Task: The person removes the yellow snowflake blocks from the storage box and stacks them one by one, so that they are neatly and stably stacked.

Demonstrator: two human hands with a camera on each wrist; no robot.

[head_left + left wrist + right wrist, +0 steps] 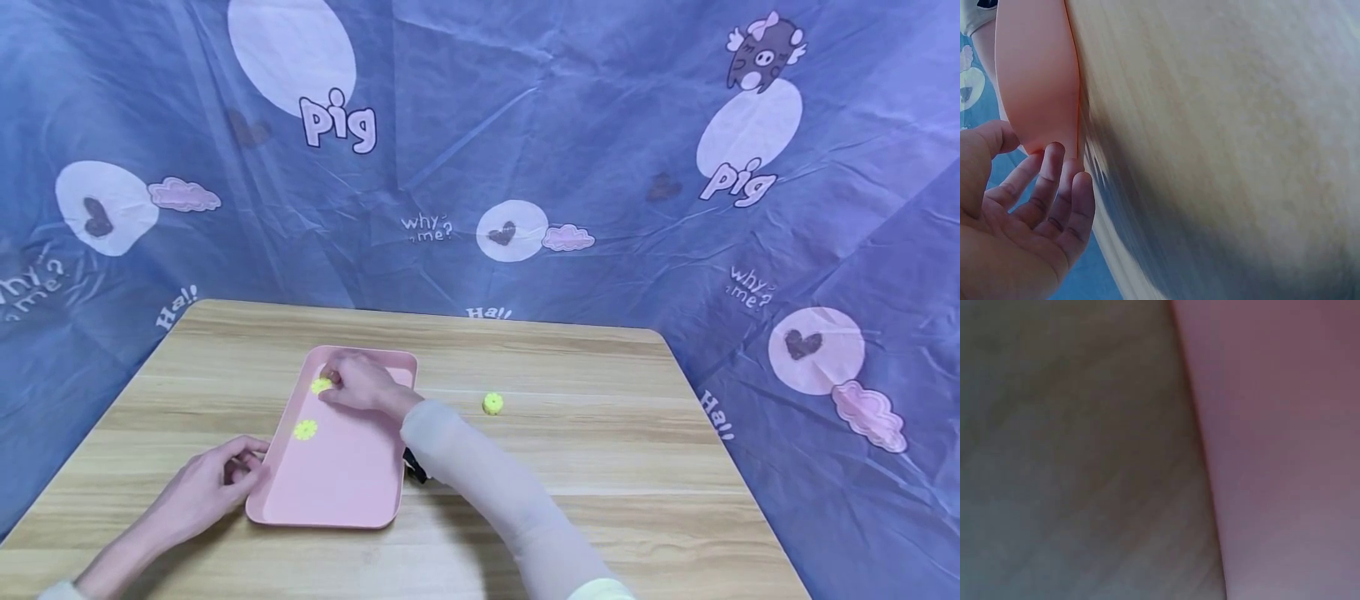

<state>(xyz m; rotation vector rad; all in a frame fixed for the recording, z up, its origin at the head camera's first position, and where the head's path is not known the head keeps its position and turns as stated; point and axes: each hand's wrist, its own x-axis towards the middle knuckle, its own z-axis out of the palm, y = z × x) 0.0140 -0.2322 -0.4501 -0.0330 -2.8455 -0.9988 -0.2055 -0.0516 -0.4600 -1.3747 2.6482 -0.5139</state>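
Observation:
A pink rectangular tray (pixel 337 492) lies on the wooden table, left of the middle. My left hand (pixel 217 483) holds its left rim; in the left wrist view the thumb is at one side of the tray's wall and the bent fingers (pixel 1054 156) at the other. Over the far left part of the tray, my right hand (pixel 360 383) pinches a yellow flower-shaped piece (pixel 320 386) between thumb and fingers. A second yellow flower-shaped piece (pixel 305 430) lies flat inside the tray, nearer to me. The right wrist view shows no fingers, only the tray's edge.
Right of the tray, another yellow flower-shaped piece (pixel 492 403), which looks thicker, sits on the table (pixel 600 467). A small black object (pixel 415 465) shows under my right forearm by the tray's right edge. A blue printed cloth (pixel 637 100) hangs behind the table.

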